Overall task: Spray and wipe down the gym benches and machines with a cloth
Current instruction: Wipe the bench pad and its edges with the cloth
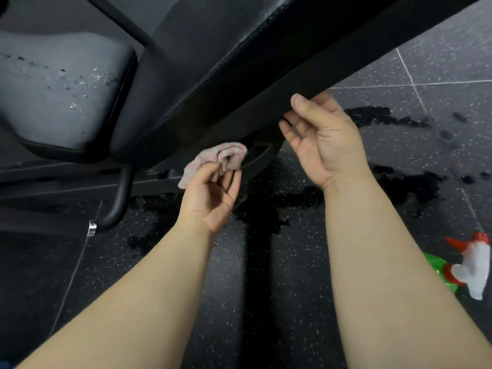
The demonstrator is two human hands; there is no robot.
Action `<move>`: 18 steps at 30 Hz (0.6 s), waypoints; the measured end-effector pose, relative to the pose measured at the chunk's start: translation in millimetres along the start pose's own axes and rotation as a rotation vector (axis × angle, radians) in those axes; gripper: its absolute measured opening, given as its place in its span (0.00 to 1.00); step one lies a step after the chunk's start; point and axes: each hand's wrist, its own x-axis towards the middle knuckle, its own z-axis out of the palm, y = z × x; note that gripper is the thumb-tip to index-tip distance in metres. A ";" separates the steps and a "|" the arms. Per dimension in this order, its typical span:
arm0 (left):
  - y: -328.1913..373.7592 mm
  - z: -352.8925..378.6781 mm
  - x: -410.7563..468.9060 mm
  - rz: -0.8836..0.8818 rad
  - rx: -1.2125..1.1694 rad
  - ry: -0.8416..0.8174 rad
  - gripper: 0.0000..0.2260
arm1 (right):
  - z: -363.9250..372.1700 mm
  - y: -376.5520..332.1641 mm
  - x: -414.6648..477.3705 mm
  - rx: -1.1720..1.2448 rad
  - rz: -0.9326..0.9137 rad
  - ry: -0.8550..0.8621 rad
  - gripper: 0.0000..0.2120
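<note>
Nearest you, both bare forearms reach up from the bottom edge over a dark speckled floor. At 4 o'clock a green spray bottle with a red and white trigger head lies on the floor, well clear of both hands.

Further out, just left of centre, your left hand is palm up, its fingertips pinching a small pink cloth. The cloth is bunched and folded, looks like soft towelling, and sticks out of the hand toward 12 o'clock.

Beyond it, toward 2 o'clock, is your right hand, palm toward you. Its thumb is against the lower edge of the long bench pad and the fingers curl loosely just beneath. It cannot be told whether this hand grips the edge or only touches it.

The pad is black, smooth and slightly shiny. Its long axis runs from 8 o'clock up to 2 o'clock, and its underside lies directly at 12 o'clock from the cloth, very near, though contact is not clear. The left hand is the nearer one to that stretch of edge, so a wipe would probably travel along the diagonal toward your right hand.

At 10 o'clock a separate seat pad is dotted with droplets. Farthest out, at 2 to 3 o'clock, dark wet patches mark the floor.
</note>
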 end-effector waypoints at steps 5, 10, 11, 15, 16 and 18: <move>-8.6 -3.8 -12.6 -0.260 0.732 -0.114 0.14 | -34.6 6.6 -15.2 -0.391 0.183 0.042 0.10; -9.3 18.6 -25.3 -0.270 0.658 -0.252 0.11 | -53.6 34.6 -42.3 -0.454 0.397 0.117 0.16; -12.4 20.9 -26.3 -0.267 0.733 -0.251 0.08 | -55.7 37.1 -46.3 -0.423 0.398 0.120 0.17; -25.8 24.4 -31.6 -0.137 0.874 -0.159 0.14 | -62.0 38.4 -60.8 -0.455 0.414 0.108 0.18; -26.6 24.4 -32.5 -0.147 0.864 -0.158 0.18 | -63.1 37.7 -64.2 -0.471 0.415 0.113 0.15; -28.6 19.7 -29.0 -0.187 0.816 -0.200 0.21 | -66.9 34.3 -72.1 -0.478 0.416 0.139 0.06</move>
